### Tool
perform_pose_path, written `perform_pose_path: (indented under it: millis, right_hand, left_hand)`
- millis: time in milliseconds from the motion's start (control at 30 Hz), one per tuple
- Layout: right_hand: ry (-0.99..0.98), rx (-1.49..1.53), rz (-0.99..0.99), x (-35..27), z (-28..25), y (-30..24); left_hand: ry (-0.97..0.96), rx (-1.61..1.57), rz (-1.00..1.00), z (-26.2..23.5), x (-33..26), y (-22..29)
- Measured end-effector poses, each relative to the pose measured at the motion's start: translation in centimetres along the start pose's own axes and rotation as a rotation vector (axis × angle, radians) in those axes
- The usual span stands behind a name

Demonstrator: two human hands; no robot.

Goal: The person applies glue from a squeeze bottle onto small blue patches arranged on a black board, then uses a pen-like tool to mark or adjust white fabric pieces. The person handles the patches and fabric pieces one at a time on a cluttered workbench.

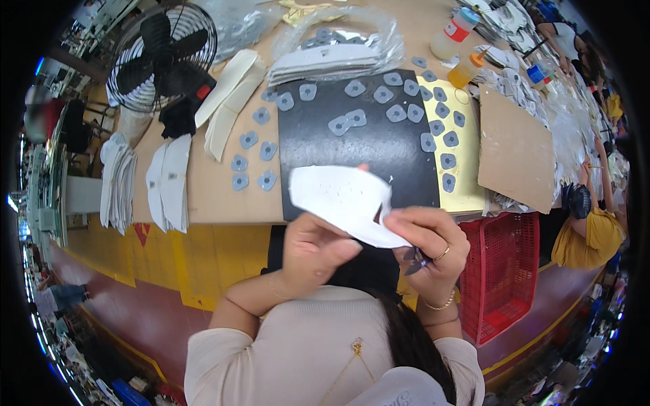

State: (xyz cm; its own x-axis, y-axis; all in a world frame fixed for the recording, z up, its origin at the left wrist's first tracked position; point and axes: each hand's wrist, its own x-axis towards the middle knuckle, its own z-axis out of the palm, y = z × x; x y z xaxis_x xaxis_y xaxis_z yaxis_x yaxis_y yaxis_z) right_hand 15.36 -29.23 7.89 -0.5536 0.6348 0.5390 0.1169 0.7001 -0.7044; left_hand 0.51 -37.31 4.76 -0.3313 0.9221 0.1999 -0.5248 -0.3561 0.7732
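A white curved fabric piece (332, 193) with small dark marks is held up over the near edge of a black mat (352, 149). My left hand (315, 254) grips its near edge, thumb in front and fingers mostly hidden behind; one fingertip shows past the far edge. My right hand (433, 247) pinches the piece's right end, where it folds up. A small dark tool (414, 260), perhaps thread snips, sticks out from under that hand's fingers; its full shape is hidden. Grey rounded patches (355, 88) with dark centres lie about the mat.
More grey patches lie on brown board and a yellow sheet (467, 179). White stacks (166, 179) and a fan (162, 57) stand left. Bottles (467, 68) and cardboard (514, 149) are right. A red crate (501, 277) sits below; another person (586, 230) is far right.
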Motion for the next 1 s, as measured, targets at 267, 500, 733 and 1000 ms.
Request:
perform_pose_path:
  millis: [267, 500, 733, 1000]
  right_hand:
    - [-0.741, 0.026, 0.393, -3.6, -3.8, 2.5]
    - [-0.816, 0.157, 0.360, -1.7, -1.6, 2.6]
    - [-0.599, 0.208, 0.689, -1.8, -0.5, 4.6]
    - [-0.356, 0.124, 0.894, -1.7, 1.1, 8.9]
  left_hand:
    - [0.305, 0.675, -0.080, -8.9, -2.0, 2.3]
    - [-0.440, 0.794, -0.246, -7.2, 0.3, -0.3]
    - [-0.329, 0.493, -0.881, -9.0, 0.0, -0.1]
    - [0.051, 0.683, -0.703, -10.6, 3.0, 0.2]
